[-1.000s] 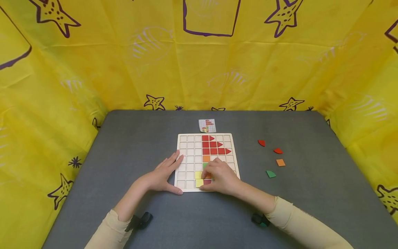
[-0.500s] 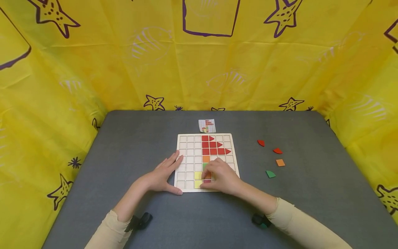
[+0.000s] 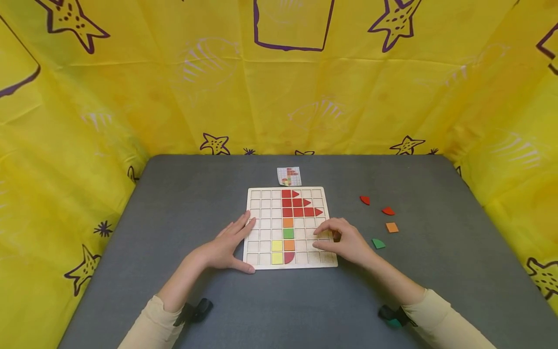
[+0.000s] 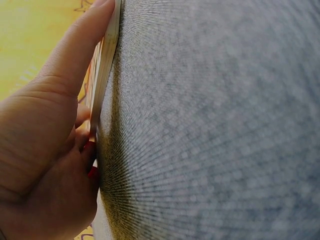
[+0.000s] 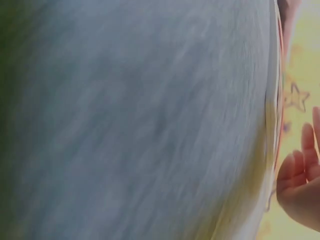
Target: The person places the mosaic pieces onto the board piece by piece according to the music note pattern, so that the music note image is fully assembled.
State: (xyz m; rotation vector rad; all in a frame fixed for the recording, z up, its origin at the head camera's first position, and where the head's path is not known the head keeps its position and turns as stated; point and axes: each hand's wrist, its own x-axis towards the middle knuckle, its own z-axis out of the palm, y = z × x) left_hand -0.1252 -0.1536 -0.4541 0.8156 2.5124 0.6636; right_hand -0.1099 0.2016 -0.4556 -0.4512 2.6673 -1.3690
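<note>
A wooden grid board (image 3: 260, 251) lies flat on the table, with coloured tiles in some of its cells. Red squares and triangles (image 3: 298, 212) form three rows at its upper right. Below them run an orange square (image 3: 288, 222), a green square (image 3: 288, 233) and another orange one. Two yellow squares (image 3: 277, 252) and a dark red quarter-round tile (image 3: 289, 258) fill cells near the front edge. My left hand (image 3: 222, 247) rests with spread fingers against the board's left edge. Over the board's right side hovers my right hand (image 3: 346, 240), fingers loosely bent, nothing between them.
Loose tiles lie to the right of the board: two red quarter-rounds (image 3: 388, 211), an orange square (image 3: 392, 228) and a green quarter-round (image 3: 378, 244). A small printed pattern card (image 3: 289, 176) sits just behind the board. Yellow patterned cloth (image 3: 270, 97) surrounds the grey table.
My right hand has let go at the dark red tile and moved right across the board, uncovering that tile and the orange square. My left hand stays in place.
</note>
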